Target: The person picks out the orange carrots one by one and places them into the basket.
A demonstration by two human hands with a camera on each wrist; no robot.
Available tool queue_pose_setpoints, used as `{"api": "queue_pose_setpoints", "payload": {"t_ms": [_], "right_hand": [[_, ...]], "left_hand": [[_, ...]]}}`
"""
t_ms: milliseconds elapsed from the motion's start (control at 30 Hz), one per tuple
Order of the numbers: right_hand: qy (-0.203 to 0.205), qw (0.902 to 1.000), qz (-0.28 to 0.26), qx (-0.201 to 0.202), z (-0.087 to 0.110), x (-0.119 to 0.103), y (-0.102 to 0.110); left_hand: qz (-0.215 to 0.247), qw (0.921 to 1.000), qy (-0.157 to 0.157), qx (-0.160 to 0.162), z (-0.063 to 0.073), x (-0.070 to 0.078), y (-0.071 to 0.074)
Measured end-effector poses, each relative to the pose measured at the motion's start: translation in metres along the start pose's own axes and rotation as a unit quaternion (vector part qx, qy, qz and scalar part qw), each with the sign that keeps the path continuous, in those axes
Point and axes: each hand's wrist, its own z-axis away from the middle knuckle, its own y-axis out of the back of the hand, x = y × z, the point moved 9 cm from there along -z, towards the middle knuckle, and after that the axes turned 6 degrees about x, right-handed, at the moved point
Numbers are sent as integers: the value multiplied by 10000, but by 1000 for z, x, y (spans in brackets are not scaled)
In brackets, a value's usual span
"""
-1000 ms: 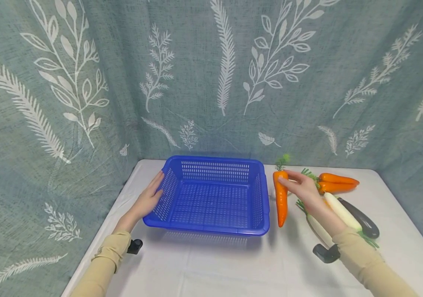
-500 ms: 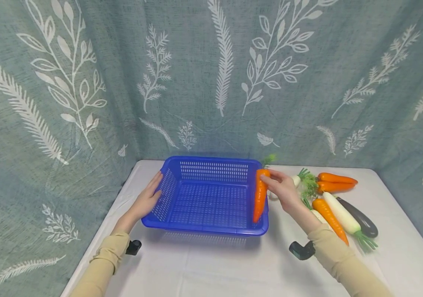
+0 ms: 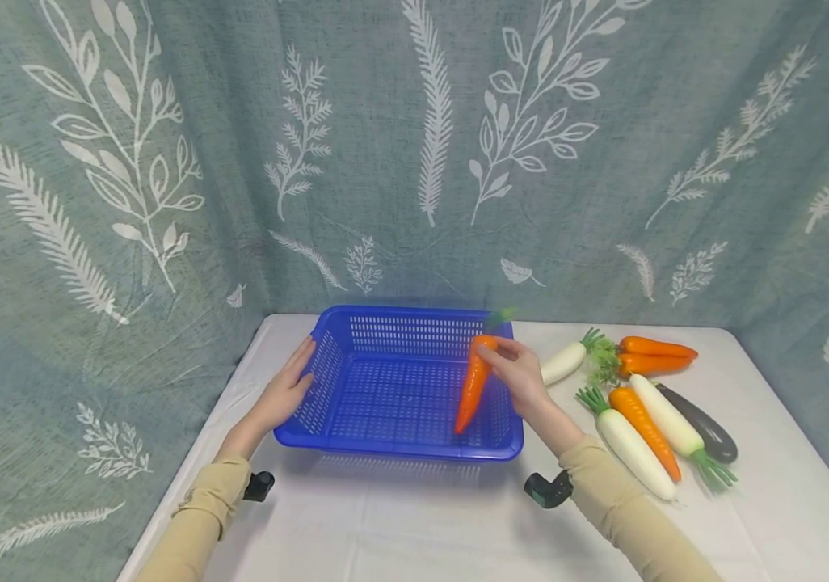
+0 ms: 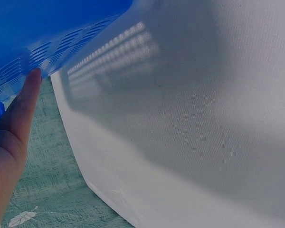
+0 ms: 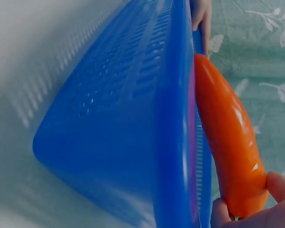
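An orange carrot (image 3: 474, 384) with a green leafy top hangs tip down over the right part of a blue plastic basket (image 3: 400, 446). My right hand (image 3: 518, 376) pinches it near its thick end. The right wrist view shows thumb and fingers round the thick end of the carrot (image 5: 230, 142), with the tip close to the basket's rim (image 5: 173, 123). My left hand (image 3: 285, 394) lies with straight fingers against the basket's left side. In the left wrist view, the fingers of the left hand (image 4: 14, 128) touch the slotted wall of the basket (image 4: 52, 38).
Right of the basket lie a white radish (image 3: 563, 362), a pair of carrots (image 3: 654, 356), another white radish (image 3: 636, 453), a single carrot (image 3: 645, 432), a further white radish (image 3: 669, 416) and a dark eggplant (image 3: 701, 424). A leaf-patterned curtain (image 3: 385, 162) hangs behind the white table (image 3: 414, 525).
My right hand has carried the carrot leftward, from beside the basket to over its inside. The left hand has stayed at the basket's left side.
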Motion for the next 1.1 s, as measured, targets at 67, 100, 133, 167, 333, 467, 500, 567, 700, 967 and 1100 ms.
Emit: {"api": "queue_pose_setpoints", "payload": {"t_ms": [67, 100, 133, 167, 333, 467, 500, 567, 700, 967, 1100], "right_hand": [[3, 10000, -11, 51, 0, 2, -4], [15, 10000, -11, 75, 0, 2, -6], [44, 9999, -15, 92, 0, 2, -8], [68, 9999, -8, 124, 0, 2, -9], [122, 9997, -91, 170, 1, 5, -18], [130, 9997, -91, 173, 1, 7, -23], [141, 9997, -96, 170, 1, 7, -24], [140, 9997, -89, 196, 1, 8, -26], [86, 9996, -53, 253, 1, 10, -30], [126, 9993, -86, 349, 2, 14, -37], [94, 9992, -147, 349, 2, 17, -42]], "left_hand": [[23, 10000, -3, -4, 0, 0, 0], [36, 10000, 1, -4, 0, 0, 0], [50, 10000, 5, -3, 0, 0, 0], [66, 10000, 9, -3, -1, 0, 0], [104, 9999, 55, -32, -1, -2, -1], [101, 9999, 26, -5, -1, 0, 0], [107, 9999, 19, 9, -1, 0, 0], [113, 9999, 17, 0, -1, 1, 0], [135, 9999, 75, -48, 0, 0, -1], [177, 9996, 162, -123, 0, -2, -2], [160, 9997, 140, -112, 0, -1, -2]]}}
